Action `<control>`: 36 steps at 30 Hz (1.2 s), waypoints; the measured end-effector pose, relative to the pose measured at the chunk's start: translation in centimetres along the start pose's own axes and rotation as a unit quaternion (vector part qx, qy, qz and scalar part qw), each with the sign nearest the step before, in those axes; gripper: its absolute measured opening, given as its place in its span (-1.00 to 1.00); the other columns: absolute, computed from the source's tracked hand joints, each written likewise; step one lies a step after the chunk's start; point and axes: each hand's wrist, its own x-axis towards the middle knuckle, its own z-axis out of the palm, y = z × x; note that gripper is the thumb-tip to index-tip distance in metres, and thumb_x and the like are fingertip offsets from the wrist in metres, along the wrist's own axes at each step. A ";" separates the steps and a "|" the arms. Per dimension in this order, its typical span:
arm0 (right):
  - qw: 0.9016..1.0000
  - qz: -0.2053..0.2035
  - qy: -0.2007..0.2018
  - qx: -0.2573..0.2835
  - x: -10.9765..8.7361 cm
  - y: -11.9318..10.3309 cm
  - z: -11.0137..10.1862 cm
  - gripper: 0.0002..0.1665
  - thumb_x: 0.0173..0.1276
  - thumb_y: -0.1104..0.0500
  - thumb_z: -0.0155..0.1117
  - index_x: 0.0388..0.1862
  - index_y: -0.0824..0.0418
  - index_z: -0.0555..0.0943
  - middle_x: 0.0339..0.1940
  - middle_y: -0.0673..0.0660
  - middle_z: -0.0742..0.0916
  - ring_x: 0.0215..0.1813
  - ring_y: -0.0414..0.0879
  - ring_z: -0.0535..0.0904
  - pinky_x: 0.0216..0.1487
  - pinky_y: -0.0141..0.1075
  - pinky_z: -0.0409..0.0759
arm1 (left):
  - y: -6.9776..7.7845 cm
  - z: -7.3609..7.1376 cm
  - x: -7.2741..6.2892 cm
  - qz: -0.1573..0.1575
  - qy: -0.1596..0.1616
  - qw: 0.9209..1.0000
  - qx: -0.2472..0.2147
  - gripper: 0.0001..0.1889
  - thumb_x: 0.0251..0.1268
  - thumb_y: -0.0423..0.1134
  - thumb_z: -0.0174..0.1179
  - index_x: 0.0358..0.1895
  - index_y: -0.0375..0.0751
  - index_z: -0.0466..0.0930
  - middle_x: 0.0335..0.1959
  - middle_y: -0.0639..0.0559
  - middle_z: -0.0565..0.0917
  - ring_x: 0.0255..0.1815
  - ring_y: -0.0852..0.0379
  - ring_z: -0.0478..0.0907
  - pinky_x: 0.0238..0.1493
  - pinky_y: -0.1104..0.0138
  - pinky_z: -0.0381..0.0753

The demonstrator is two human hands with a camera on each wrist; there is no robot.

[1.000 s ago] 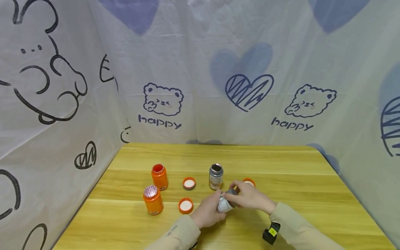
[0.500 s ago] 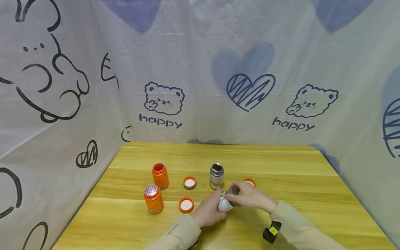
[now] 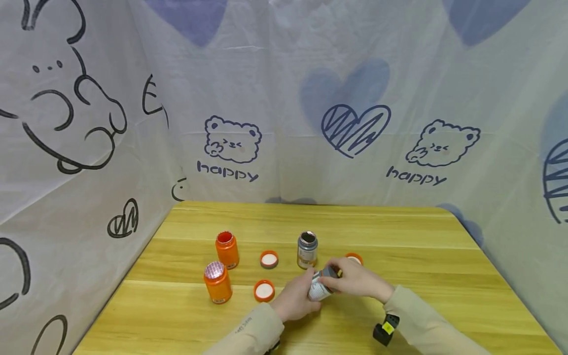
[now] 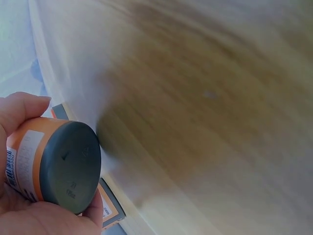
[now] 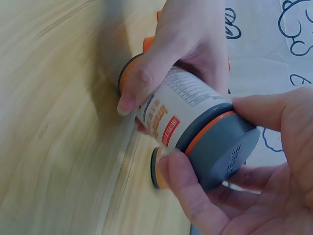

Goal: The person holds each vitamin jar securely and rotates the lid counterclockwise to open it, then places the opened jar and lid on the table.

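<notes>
My left hand [image 3: 295, 298] grips a small pill bottle [image 3: 318, 290] around its body, tilted over the front middle of the table. The bottle has a white label with orange and red print; its dark grey base [image 4: 71, 166] faces the left wrist camera. At the other end, the thumb and fingers of my right hand [image 3: 358, 278] pinch the grey cap [image 5: 222, 152]. An orange ring shows between cap and bottle neck in the right wrist view. Just beyond my hands stands an uncapped grey bottle [image 3: 307, 254], its mouth dark.
On the left stand an orange bottle [image 3: 228, 254] with its mouth uncovered and another orange bottle [image 3: 218, 288] with a shiny foil seal. Upturned caps lie near: one grey-sided cap [image 3: 268, 260], one orange cap [image 3: 264, 291], and another orange cap [image 3: 354, 257] partly behind my right hand.
The fingers of my right hand have shifted slightly on the cap. My left hand and the bottle stay nearly in place, and the standing bottles have not moved.
</notes>
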 end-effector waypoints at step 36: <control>0.979 -0.190 0.032 -0.071 0.3 2.7 0.1 -0.42 0.11 0.33 0.55 0.10 0.03 0.58 0.05 -0.07 0.72 0.02 -0.26 0.61 0.09 -0.29 0.64 | 0.0 -0.4 0.2 -0.009 -0.001 1.000 -0.013 -0.38 0.01 -0.35 0.45 0.14 -0.14 0.34 -0.10 -0.02 0.66 -0.15 0.20 0.58 -0.07 0.33 0.58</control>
